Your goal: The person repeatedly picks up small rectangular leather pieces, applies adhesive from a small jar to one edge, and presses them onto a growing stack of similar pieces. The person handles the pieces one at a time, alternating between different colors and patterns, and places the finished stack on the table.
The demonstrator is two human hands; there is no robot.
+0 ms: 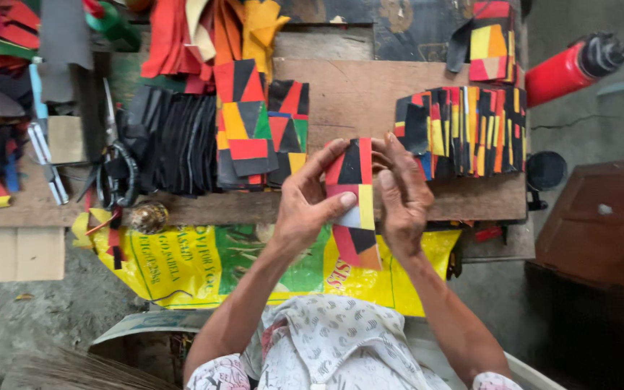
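We grip a patchwork strip (pixel 353 206) with both left hand (pixel 305 206) and right hand (pixel 402 198) above the wooden workbench (pixel 355 94), over concrete floor (pixel 52 310).

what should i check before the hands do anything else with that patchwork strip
1. Left hand grips the patchwork strip: ok, thumb across its front.
2. Right hand steadies the strip's edge: ok, fingers against it.
3. Strip hangs free of the wooden board: ok, held above it.
4. Finished row of pieces stands tidy on the board: ok.
5. Flat stack of pieces within reach: ok, just left of the hands.
6. Scissors position: cannot tell, partly buried in scraps.
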